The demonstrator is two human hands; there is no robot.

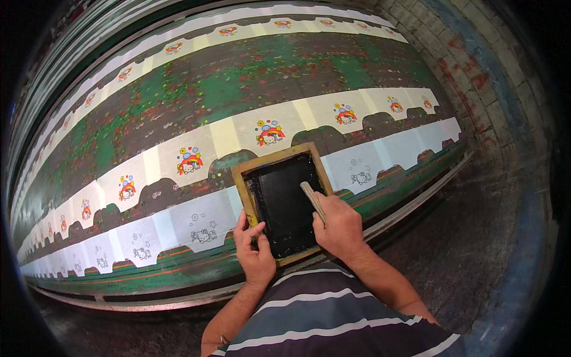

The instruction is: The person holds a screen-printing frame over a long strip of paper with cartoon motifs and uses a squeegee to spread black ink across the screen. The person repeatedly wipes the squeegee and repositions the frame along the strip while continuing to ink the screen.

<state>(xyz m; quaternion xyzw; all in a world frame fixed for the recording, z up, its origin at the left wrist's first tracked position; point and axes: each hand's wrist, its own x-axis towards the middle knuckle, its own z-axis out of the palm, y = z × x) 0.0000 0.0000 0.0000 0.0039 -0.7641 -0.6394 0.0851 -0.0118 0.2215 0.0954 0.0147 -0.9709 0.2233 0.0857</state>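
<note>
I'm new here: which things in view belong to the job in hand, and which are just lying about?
In the job:
- frame
- wooden tool
- outline-printed sheets
- table

Seemingly just about, untouched:
- colour-printed sheets
- block wall

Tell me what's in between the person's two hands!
In the head view, the black panel of the wooden frame lies between the left hand, at the frame's left side, and the right hand, which grips a pale tool.

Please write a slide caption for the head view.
Left hand on a yellowish rectangular wooden frame, right hand holding a pale narrow tool.
</note>
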